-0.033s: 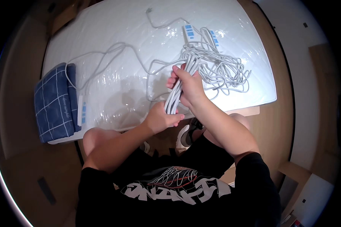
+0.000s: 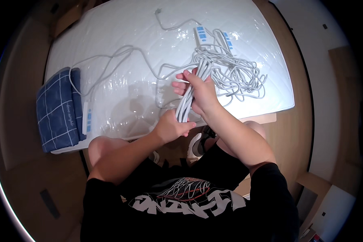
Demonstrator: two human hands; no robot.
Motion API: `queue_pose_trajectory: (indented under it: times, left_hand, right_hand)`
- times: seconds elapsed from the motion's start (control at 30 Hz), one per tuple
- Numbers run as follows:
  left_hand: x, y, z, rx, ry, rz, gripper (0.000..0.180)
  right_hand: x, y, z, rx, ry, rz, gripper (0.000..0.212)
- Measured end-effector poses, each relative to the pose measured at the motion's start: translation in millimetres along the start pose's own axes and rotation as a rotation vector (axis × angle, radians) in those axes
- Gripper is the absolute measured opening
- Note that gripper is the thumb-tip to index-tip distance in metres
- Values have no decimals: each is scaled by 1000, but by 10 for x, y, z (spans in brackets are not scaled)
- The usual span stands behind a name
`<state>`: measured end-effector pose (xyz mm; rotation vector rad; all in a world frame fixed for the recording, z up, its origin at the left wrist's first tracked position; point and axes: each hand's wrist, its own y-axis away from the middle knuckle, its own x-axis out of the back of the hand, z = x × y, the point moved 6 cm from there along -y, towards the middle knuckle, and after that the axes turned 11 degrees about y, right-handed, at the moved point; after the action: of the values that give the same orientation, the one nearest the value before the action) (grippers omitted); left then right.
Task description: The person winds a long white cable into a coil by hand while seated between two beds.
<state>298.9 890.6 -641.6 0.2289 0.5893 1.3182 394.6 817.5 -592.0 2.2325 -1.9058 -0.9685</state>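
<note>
White quilted mattress [image 2: 97, 44] under clear film [image 2: 121, 115]; bright glare on film. Wood-toned floor [image 2: 297, 137] at right, pale wall [image 2: 324, 101] beyond. Left side of room dimmer; window not identifiable.

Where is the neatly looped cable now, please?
In the head view, the looped cable is just right of centre, held in the left hand and right hand.

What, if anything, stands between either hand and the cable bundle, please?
Nothing visible: the left hand grips the bundle directly at its near end, and the right hand touches it farther up. The cable tangle lies farther off, not between.
</note>
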Motion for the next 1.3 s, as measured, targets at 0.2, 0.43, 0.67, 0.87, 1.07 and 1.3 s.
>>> queue_pose_trajectory:
  times: [0.2, 0.43, 0.67, 0.87, 1.07, 1.3]
  left_hand:
    - [-136, -5, -26, 44, -5, -77, 20]
    - [-235, 39, -20, -27, 52, -171, 21]
    - [37, -19, 150, -422, -53, -293, 75]
    - [226, 14, 785, -206, 285, -75, 73]
    - [392, 21, 770, -494, 185, -117, 17]
    - [758, 155, 1009, -519, 578, 183, 7]
  right_hand:
    - [161, -42, 36, 25, 119, -40, 17]
    - [73, -1, -40, -14, 56, -244, 16]
    - [12, 30, 23, 8, 178, -317, 15]
    - [-321, 401, 189, 91, 746, -529, 27]
    - [-410, 439, 211, 206, 1013, -632, 42]
    - [100, 234, -408, 856, 1284, -123, 48]
